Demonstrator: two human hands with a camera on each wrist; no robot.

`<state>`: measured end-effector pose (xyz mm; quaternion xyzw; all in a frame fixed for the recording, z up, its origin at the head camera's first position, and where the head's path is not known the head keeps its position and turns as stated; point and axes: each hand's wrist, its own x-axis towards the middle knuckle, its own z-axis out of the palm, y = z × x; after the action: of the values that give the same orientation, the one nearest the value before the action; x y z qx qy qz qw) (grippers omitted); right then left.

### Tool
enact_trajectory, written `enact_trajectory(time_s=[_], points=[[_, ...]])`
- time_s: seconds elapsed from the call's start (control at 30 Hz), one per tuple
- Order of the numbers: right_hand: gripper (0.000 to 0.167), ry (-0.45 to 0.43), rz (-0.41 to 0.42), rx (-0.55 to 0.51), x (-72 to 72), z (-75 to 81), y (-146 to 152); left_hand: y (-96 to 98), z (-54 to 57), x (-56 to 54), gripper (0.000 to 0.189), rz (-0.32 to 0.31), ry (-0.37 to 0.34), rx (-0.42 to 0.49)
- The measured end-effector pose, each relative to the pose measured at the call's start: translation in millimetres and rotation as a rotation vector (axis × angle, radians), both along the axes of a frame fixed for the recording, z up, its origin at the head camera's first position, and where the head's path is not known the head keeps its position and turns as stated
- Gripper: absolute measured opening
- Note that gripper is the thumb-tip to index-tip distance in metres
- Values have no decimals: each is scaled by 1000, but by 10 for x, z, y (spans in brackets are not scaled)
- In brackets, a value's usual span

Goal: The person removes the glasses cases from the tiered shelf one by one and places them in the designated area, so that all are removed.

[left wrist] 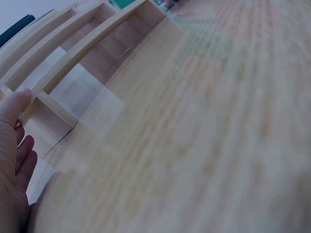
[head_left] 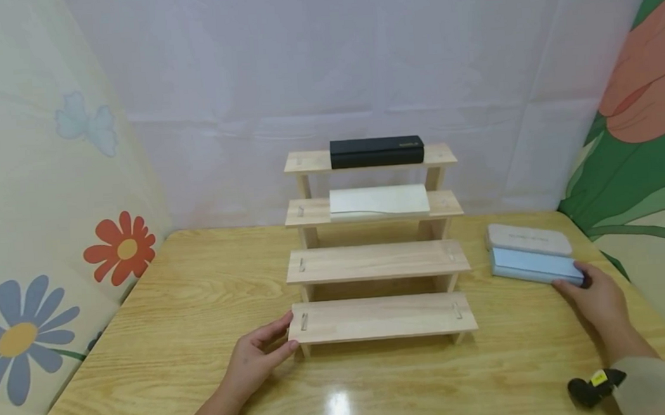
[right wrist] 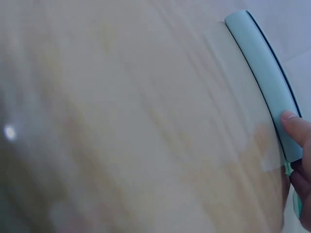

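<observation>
A four-step wooden display stand (head_left: 380,317) stands mid-table. At the left end of its lowest step, my left hand (head_left: 256,357) holds the corner between thumb and fingers. The left wrist view shows that thumb (left wrist: 18,104) against the stand's edge. Over on the right, my right hand (head_left: 601,299) grips the near right end of a light blue glasses case (head_left: 533,264), which lies on the table. In the right wrist view the thumb presses the front of the blue case (right wrist: 260,73). Right behind it lies a pale grey glasses case (head_left: 529,238).
A black glasses case (head_left: 377,153) lies on the top step and a white glasses case (head_left: 378,201) on the step below. The two lower steps show bare wood. Behind the table (head_left: 211,272) hangs a white cloth (head_left: 336,74), with flower-printed panels at both sides.
</observation>
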<state>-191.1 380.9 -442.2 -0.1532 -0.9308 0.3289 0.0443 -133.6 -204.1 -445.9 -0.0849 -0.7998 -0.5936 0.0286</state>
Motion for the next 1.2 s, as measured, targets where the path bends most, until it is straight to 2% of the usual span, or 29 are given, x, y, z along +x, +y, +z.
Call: enact_trajectory(time_s=[0.43, 0.67, 0.9, 1.2], points=[[80, -5, -14, -2, -60, 67, 6, 0, -9, 0, 48, -3, 10, 12], [78, 14, -6, 5, -91, 54, 41, 4, -21, 3, 48, 11, 4, 5], [77, 4, -8, 4, -118, 49, 58, 4, -21, 4, 47, -2, 11, 13], [88, 8, 16, -29, -130, 72, 21, -2, -16, 1, 47, -5, 13, 10]])
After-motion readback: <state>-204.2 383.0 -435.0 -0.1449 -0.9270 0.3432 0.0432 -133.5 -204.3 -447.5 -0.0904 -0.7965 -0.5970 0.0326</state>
